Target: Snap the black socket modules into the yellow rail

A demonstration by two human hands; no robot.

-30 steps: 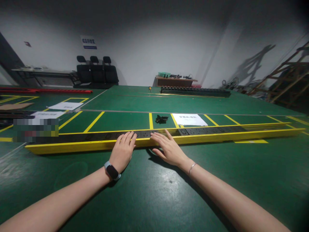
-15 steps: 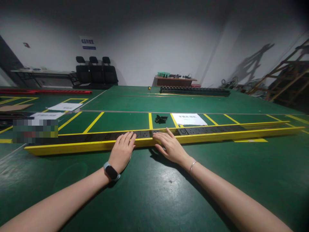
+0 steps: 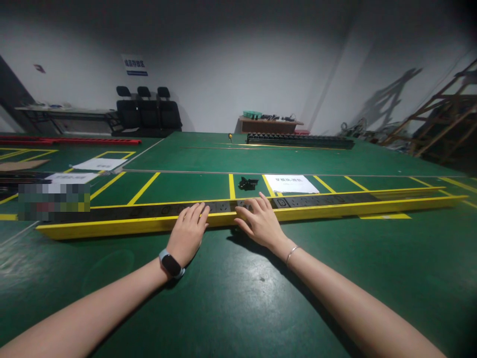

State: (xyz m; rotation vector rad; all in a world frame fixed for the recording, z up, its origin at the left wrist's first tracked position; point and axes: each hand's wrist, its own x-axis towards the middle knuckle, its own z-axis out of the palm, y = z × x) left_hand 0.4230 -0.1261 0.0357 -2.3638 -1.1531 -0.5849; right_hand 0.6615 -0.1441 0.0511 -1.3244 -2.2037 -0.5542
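A long yellow channel (image 3: 112,229) lies across the green table, with black socket modules (image 3: 309,200) set in a row inside it. My left hand (image 3: 188,231) rests on the channel left of the middle, palm down, its fingers laid over the near edge onto the black strip. Just right of the middle, my right hand (image 3: 261,221) is over the channel with bent, spread fingers touching the modules. Neither hand grips anything. Behind the channel sits a small pile of black parts (image 3: 248,184), beside a white printed sheet (image 3: 293,184).
Yellow tape lines mark the green tabletop (image 3: 238,298). Farther back lie a long black rack-like strip (image 3: 300,140) and a yellow-tipped tool (image 3: 230,136). More paper sheets (image 3: 97,164) and red bars (image 3: 70,141) are at the left. Black seats (image 3: 149,114) stand by the wall.
My right hand's fingers have bent and spread, and the hand has shifted slightly. My left hand stays in place on the channel.
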